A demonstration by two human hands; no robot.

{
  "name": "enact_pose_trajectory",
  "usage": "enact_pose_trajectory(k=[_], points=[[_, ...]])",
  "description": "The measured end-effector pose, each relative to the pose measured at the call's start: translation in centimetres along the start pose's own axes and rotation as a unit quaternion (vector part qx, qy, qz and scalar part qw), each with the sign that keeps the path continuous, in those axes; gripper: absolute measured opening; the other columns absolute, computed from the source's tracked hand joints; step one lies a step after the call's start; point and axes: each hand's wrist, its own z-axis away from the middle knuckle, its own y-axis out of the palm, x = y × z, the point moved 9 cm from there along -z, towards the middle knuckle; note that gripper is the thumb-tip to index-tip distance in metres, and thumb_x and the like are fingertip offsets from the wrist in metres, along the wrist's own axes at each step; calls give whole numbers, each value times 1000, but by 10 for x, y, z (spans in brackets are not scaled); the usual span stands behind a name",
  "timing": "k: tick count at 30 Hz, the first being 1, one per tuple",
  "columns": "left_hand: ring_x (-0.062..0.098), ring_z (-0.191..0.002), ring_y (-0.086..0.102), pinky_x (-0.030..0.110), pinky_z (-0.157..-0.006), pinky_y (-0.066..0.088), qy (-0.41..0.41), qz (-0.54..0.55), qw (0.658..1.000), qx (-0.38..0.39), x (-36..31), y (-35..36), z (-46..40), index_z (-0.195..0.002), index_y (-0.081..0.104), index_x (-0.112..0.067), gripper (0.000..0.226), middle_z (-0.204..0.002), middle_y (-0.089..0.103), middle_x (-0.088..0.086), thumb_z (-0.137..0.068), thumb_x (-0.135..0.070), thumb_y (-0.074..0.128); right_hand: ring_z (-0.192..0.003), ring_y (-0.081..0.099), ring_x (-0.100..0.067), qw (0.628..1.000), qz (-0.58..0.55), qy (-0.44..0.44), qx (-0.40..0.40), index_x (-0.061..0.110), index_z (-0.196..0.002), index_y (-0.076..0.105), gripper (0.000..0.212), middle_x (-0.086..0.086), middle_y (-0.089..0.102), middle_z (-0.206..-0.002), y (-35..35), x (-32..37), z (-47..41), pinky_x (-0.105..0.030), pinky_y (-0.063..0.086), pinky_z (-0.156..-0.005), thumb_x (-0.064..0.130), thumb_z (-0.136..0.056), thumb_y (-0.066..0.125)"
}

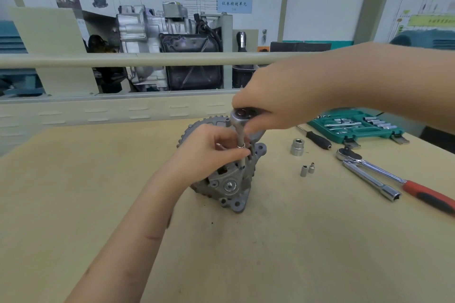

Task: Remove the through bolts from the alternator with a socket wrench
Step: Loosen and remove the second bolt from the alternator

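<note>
Seen from above, a tan wooden bench (98, 179) with a grey metal alternator (227, 179) standing near its middle, toothed rim toward the back. Left hand (209, 152) reaching in from the lower left, fingers curled and pinching the thin extension shaft (240, 147) against the top of the alternator. Right hand (278, 103) coming in from the upper right, fingers wrapped over the handle of a small socket wrench (240, 117) — its round chrome head sitting directly above the shaft, which runs down into the alternator housing. Bolt itself hidden under the socket.

To the right of the alternator, well apart from it: one large chrome socket (297, 146) standing upright, and nearer the front two small sockets (307, 170) just beside each other. Behind the large socket, a black-handled screwdriver (317, 139) lying at an angle. Further right, a bigger ratchet with a red and black handle (403, 179) lying on the bench, a chrome tubular spanner (371, 182) touching it near the head. At the far right edge — an open green socket set case (354, 125) holding rows of chrome pieces. Beyond the bench, a cutaway gearbox display (157, 39) and wiring charts on the wall.
</note>
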Motion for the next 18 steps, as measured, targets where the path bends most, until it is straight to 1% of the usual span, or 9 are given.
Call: enact_pose_trajectory(k=[3, 5, 7, 9, 11, 12, 14, 17, 18], points=[[4, -75, 64, 19, -72, 50, -9, -2, 1000, -13, 3, -1, -1, -78, 70, -24, 5, -79, 72, -4, -78, -20, 69, -71, 54, -19, 1000, -9, -5, 1, 20, -105, 63, 66, -5, 66, -94, -5, -1, -2, -27, 39, -56, 55, -63, 25], [3, -67, 63, 16, -66, 51, 3, -15, 999, -39, 2, -3, -1, -76, 69, -21, 4, -71, 70, -6, -75, -21, 72, -71, 57, -19, 1000, 0, -15, 15, 18, -98, 63, 58, -5, 66, -91, -5, 2, -3, -28, 42, -59, 57, -75, 28], [2, -61, 59, 11, -60, 47, 15, -18, 998, -63, 1, -4, -1, -70, 66, -19, 9, -65, 66, -7, -72, -22, 74, -54, 44, -12, 999, 35, -13, 21, 16, -93, 61, 49, -3, 63, -80, -6, 4, -2, -21, 33, -46, 56, -84, 34], [1, -56, 55, 11, -57, 44, 23, -20, 997, -73, -2, -3, -2, -64, 61, -18, 15, -58, 61, -8, -71, -23, 74, -46, 29, -6, 998, 46, 27, 34, 18, -100, 61, 44, -1, 53, -68, -5, -1, 1, -16, 24, -38, 52, -83, 41], [1, -55, 54, 14, -57, 44, 23, -16, 998, -63, -3, -1, -3, -60, 58, -22, 20, -55, 58, -10, -72, -23, 74, -45, 25, -5, 997, 33, 48, 51, 18, -102, 61, 41, 4, 45, -60, -2, -2, 5, -17, 33, -37, 51, -84, 45], [3, -57, 56, 16, -59, 46, 18, -14, 998, -51, -4, 0, -3, -61, 59, -23, 18, -56, 59, -9, -72, -23, 73, -45, 25, -5, 997, 35, 50, 55, 18, -101, 61, 40, 6, 43, -60, 0, -3, 5, -17, 33, -37, 51, -85, 45], [4, -67, 63, 15, -66, 49, 5, 2, 1000, -13, -2, 1, -4, -72, 67, -21, 5, -66, 68, -8, -75, -21, 71, -47, 27, -5, 996, 51, 37, 57, 18, -98, 59, 36, 5, 48, -66, 0, -3, 6, -16, 23, -38, 48, -88, 43], [-2, -78, 65, 13, -77, 49, -3, 16, 1000, 18, 1, -2, -4, -86, 71, -22, 13, -81, 71, -11, -77, -12, 69, -55, 36, -7, 995, 62, -32, 75, 19, -81, 47, 27, 4, 45, -67, 1, 1, 7, -21, 28, -48, 40, -93, 36], [-4, -79, 65, 13, -78, 49, -5, 15, 1000, 22, 2, -2, -4, -85, 70, -26, 16, -81, 70, -15, -77, -12, 69, -60, 40, -9, 994, 61, -48, 79, 19, -82, 45, 24, 5, 45, -69, 1, 2, 8, -24, 33, -52, 37, -93, 36]])
